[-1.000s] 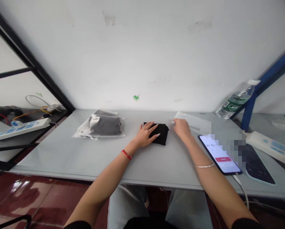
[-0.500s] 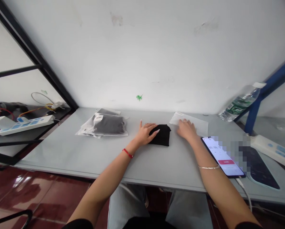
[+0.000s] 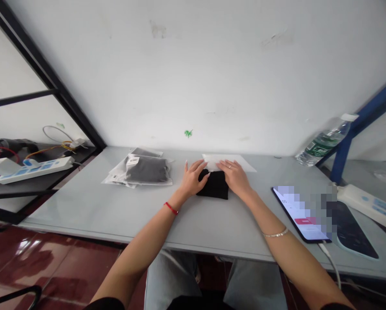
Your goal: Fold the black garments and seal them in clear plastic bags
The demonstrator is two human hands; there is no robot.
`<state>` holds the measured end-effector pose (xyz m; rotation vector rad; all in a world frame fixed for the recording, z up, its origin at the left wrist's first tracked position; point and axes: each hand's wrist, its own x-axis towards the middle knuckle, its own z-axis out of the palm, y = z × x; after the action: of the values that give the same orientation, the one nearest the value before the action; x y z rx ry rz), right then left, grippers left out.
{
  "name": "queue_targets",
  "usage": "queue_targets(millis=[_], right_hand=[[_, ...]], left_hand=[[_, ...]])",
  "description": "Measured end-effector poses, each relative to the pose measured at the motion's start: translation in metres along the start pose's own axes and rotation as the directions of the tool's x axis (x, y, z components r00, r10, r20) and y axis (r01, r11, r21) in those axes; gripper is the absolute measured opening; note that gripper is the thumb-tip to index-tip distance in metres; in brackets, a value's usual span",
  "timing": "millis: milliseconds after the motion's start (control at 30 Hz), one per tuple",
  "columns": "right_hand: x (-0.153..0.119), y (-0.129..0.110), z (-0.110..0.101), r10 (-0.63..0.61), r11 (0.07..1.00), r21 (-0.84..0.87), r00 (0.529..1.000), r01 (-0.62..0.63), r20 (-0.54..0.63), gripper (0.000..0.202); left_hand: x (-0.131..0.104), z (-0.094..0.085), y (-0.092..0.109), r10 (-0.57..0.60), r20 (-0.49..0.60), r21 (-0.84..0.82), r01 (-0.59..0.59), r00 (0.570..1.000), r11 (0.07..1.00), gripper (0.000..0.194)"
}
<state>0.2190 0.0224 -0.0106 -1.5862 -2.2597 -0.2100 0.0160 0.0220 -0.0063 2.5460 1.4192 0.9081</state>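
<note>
A folded black cloth item [image 3: 213,190] lies on the grey table in front of me. My left hand [image 3: 193,178] rests on its left side, fingers spread and thumb across the cloth, its fingertips near a white translucent plastic bag [image 3: 242,162]. The bag lies flat just behind the cloth. My right hand [image 3: 237,177] has its fingers together over the bag's near edge, with the palm beside the cloth's right side. The right thumb is mostly hidden.
Several bagged dark items [image 3: 147,168] are stacked on the left. On the right are a lit phone [image 3: 301,215] with a cable, a second dark phone [image 3: 354,230], a power strip [image 3: 370,204] and a leaning water bottle [image 3: 322,144]. A wall closes off the back.
My right hand has moved left with the plastic bag, bringing it behind the black cloth. My left hand has shifted slightly left, and the cloth has shifted a little with it.
</note>
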Motion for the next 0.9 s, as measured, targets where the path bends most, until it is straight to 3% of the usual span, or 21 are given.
queue_targets(millis=[67,167,333,567,667,733,800,900], right_hand=[[-0.002,-0.015,0.003,-0.101,0.992,0.068,0.991,0.107,-0.083,0.051],[-0.005,-0.033,0.010,-0.157,0.977,0.131,0.983,0.168,-0.090,0.048],[-0.007,-0.043,0.019,-0.117,0.975,0.183,0.990,0.130,-0.079,0.045],[-0.008,-0.041,0.016,-0.113,0.979,0.167,0.992,0.120,-0.049,0.048],[-0.012,-0.047,0.009,-0.209,0.965,0.165,0.978,0.203,0.025,0.052],[-0.016,-0.055,0.005,-0.239,0.964,0.154,0.963,0.218,0.128,0.066],[-0.019,-0.063,0.002,-0.203,0.976,0.122,0.954,0.180,0.220,0.082],[-0.022,-0.070,-0.001,-0.092,0.995,0.072,0.958,0.075,0.270,0.081]], left_hand=[[0.000,-0.001,0.000,-0.001,-0.004,0.030,0.002,1.000,1.000,0.051],[-0.001,-0.001,0.004,-0.014,0.040,0.059,0.012,0.999,0.998,0.055],[-0.001,0.003,0.002,-0.085,0.053,0.077,0.081,0.995,0.994,0.043],[0.009,0.002,-0.024,-0.154,0.064,0.118,0.146,0.986,0.982,0.028],[0.011,0.000,-0.033,-0.212,0.048,0.157,0.203,0.976,0.967,0.028],[0.011,-0.002,-0.039,-0.261,0.030,0.184,0.252,0.965,0.950,0.028],[0.011,-0.003,-0.043,-0.302,0.013,0.198,0.294,0.953,0.935,0.030],[0.009,-0.004,-0.047,-0.334,-0.007,0.204,0.329,0.942,0.922,0.030]])
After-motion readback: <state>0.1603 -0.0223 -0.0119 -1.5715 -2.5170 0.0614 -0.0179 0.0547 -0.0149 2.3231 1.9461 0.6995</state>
